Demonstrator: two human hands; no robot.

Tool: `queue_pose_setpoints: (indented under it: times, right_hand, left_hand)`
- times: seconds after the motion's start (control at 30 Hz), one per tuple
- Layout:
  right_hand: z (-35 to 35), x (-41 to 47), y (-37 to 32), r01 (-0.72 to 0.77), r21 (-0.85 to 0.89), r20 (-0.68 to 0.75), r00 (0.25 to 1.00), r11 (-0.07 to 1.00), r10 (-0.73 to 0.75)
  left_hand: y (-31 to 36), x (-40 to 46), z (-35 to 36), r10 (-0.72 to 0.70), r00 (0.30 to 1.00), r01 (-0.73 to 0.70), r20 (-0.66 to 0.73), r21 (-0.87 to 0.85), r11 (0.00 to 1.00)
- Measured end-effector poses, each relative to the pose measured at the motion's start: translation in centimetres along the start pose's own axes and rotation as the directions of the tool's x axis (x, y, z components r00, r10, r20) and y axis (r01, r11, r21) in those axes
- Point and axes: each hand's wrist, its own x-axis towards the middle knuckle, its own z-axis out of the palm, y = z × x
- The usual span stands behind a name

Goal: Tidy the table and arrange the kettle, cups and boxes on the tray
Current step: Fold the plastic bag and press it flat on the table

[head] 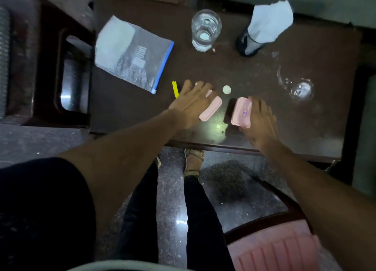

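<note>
Two pink plastic box pieces lie near the front edge of the dark brown table point(305, 118). My left hand point(193, 102) reaches over the table with straight fingers and touches the narrower pink piece point(210, 109) along its left side. My right hand point(259, 121) grips the wider pink box point(241, 112), which has a small label on top and a dark object point(229, 109) beside or under it. A clear glass of water point(206, 26) stands at the back. No kettle or tray is in view.
A zip bag with a blue edge point(132, 54) lies at the left. A yellow strip point(175, 89) and a white disc point(226, 89) lie near my hands. A dark holder with white napkin point(270, 22) stands at the back, clear glassware point(295, 83) at the right. Chairs flank the table.
</note>
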Motion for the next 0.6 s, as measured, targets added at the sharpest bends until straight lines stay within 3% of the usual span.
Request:
queue_pose_setpoints:
  times: [0.3, 0.43, 0.5, 0.6]
  right_hand:
    - [-0.6, -0.1, -1.1, -0.069, -0.029, 0.052, 0.996, 0.997, 0.071]
    - [-2.7, -0.4, -4.1, 0.07, -0.028, -0.077, 0.994, 0.997, -0.072]
    - [-3.1, 0.5, -7.4, 0.2, -0.029, -0.126, 0.971, 0.979, -0.203]
    - [-2.1, 3.2, -14.3, 0.393, -0.021, -0.117, 0.912, 0.919, -0.392]
  left_hand:
    - [1.0, -0.1, 2.4, 0.042, 0.997, -0.042, -0.067, -0.001, 0.999]
    - [-2.9, -2.3, 3.1, 0.07, 0.979, -0.089, -0.193, -0.091, 0.992]
    - [-7.9, -3.5, 3.5, -0.054, 0.973, 0.023, -0.223, -0.14, 0.99]
    - [-17.0, -4.5, 4.3, -0.384, 0.912, 0.348, -0.146, -0.224, 0.911]
